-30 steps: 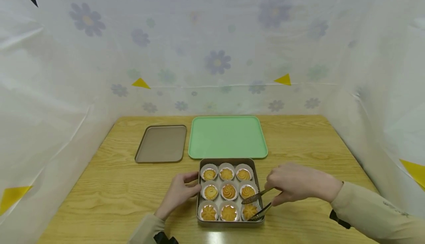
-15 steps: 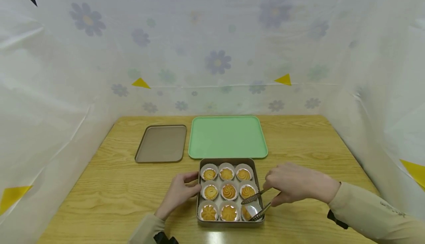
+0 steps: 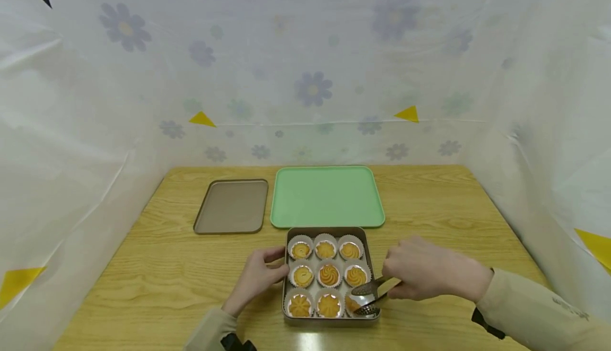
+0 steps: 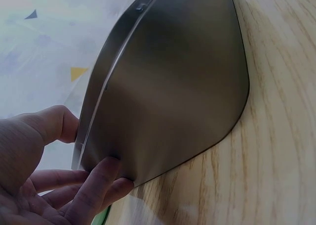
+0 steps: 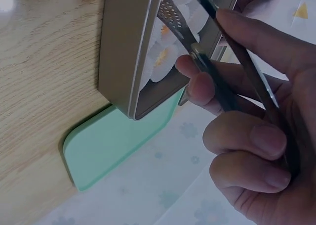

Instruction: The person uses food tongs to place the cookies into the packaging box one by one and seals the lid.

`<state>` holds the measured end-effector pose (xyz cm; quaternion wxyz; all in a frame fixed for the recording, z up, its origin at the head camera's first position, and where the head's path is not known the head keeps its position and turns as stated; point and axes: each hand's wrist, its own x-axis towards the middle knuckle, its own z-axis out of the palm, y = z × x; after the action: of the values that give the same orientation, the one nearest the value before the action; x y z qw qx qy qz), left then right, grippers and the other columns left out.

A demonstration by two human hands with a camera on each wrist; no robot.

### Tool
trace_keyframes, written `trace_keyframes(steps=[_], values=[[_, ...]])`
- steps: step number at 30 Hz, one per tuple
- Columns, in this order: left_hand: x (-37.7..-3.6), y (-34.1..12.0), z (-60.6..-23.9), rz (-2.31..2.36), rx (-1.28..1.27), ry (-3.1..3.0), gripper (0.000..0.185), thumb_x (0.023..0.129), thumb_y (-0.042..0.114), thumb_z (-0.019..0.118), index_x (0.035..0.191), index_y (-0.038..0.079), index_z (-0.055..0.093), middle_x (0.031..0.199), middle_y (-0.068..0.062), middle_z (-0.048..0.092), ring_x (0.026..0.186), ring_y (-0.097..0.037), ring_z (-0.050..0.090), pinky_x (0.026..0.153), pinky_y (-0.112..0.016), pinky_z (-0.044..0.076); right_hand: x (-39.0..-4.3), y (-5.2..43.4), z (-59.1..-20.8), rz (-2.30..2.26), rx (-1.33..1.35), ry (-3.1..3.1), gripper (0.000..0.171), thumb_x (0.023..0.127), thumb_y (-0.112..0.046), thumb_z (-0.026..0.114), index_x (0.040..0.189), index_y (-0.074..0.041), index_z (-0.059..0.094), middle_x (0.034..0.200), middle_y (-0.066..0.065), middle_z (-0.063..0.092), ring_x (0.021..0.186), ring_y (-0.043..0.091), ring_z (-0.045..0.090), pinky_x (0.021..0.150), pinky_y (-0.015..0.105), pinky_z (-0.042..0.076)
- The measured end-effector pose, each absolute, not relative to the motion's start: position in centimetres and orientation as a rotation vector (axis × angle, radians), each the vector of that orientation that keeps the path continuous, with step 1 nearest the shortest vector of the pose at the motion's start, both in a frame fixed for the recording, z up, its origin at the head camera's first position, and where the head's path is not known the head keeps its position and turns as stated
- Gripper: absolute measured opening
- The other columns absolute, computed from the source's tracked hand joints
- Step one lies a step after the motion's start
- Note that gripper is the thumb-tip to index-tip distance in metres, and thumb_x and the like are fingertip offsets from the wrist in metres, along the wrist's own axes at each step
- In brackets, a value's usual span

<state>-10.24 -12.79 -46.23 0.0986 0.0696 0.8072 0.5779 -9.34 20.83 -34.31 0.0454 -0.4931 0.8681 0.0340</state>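
Observation:
A square metal tin [image 3: 288,277] near the table's front edge holds several piped cookies in white paper cups. My left hand [image 3: 258,277] grips the tin's left wall [image 4: 163,101], thumb over the rim and fingers below. My right hand [image 3: 429,274] holds metal tongs [image 3: 369,295], whose tips close round the front right cookie [image 3: 354,304]. In the right wrist view the fingers [image 5: 247,141] are curled round the tong arms [image 5: 217,81] beside the tin [image 5: 126,52].
Behind the tin lies a green tray [image 3: 326,197], with a flat brown metal lid [image 3: 232,207] to its left. The wooden table [image 3: 181,266] is enclosed by white flowered sheets at the back and both sides.
The right hand has squeezed the tongs; their tips have drawn together onto the front right cookie. The left hand has stayed on the tin.

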Motion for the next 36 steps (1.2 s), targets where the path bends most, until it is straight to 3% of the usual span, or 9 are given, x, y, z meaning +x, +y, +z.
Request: trace_keyframes(steps=[10,19,24,28,31,36], values=[[-10.3,-12.8,-46.3,1.722,0.201,2.377,0.054,0.085,0.002,0.069,0.134,-0.016,0.054,0.135,-0.036,0.058,0.115,-0.046,0.066,0.089,-0.037,0.064,-8.4,20.2,-33.7,0.285,-1.568,2.754,0.035,0.079,-0.045,0.081,0.062,-0.025,0.057,0.055,-0.012,0.045,0.05,0.003,0.026,0.042,0.017,0.017],[-10.3,-12.9,-46.3,1.726,0.221,2.376,0.054,0.085,0.003,0.069,0.134,-0.016,0.054,0.134,-0.037,0.058,0.116,-0.046,0.066,0.09,-0.036,0.064,-8.1,18.8,-33.8,0.435,-1.582,2.731,0.037,0.069,-0.044,0.087,0.059,-0.027,0.056,0.055,-0.014,0.049,0.048,0.004,0.033,0.037,0.02,0.027],[-10.3,-12.9,-46.3,1.727,0.228,2.382,0.053,0.085,0.002,0.069,0.133,-0.016,0.054,0.134,-0.037,0.058,0.116,-0.046,0.066,0.09,-0.036,0.064,-9.8,19.4,-33.0,0.13,-1.437,2.568,0.032,0.079,-0.034,0.082,0.059,-0.024,0.059,0.055,-0.016,0.044,0.05,0.0,0.031,0.042,0.016,0.024],[-10.4,-12.9,-46.3,1.728,0.233,2.384,0.053,0.085,0.002,0.068,0.133,-0.016,0.054,0.134,-0.036,0.058,0.116,-0.046,0.066,0.09,-0.036,0.064,-11.5,19.7,-32.3,-0.084,-1.211,2.396,0.042,0.085,-0.024,0.077,0.052,-0.023,0.052,0.051,-0.017,0.026,0.05,0.0,0.017,0.045,0.015,0.012],[-10.4,-13.0,-46.3,1.728,0.239,2.379,0.053,0.086,0.003,0.069,0.134,-0.016,0.054,0.134,-0.036,0.058,0.116,-0.046,0.066,0.09,-0.035,0.064,-12.3,19.5,-32.2,-0.107,-1.079,2.311,0.047,0.087,-0.022,0.075,0.051,-0.021,0.046,0.05,-0.016,0.022,0.049,0.0,0.016,0.047,0.016,0.01],[-10.4,-13.0,-46.4,1.721,0.242,2.372,0.054,0.086,0.003,0.069,0.135,-0.015,0.054,0.135,-0.036,0.058,0.116,-0.046,0.066,0.089,-0.035,0.064,-13.4,19.1,-32.3,-0.126,-0.984,2.211,0.041,0.089,-0.021,0.074,0.052,-0.016,0.057,0.045,-0.014,0.034,0.042,-0.002,0.025,0.044,0.014,0.017]])
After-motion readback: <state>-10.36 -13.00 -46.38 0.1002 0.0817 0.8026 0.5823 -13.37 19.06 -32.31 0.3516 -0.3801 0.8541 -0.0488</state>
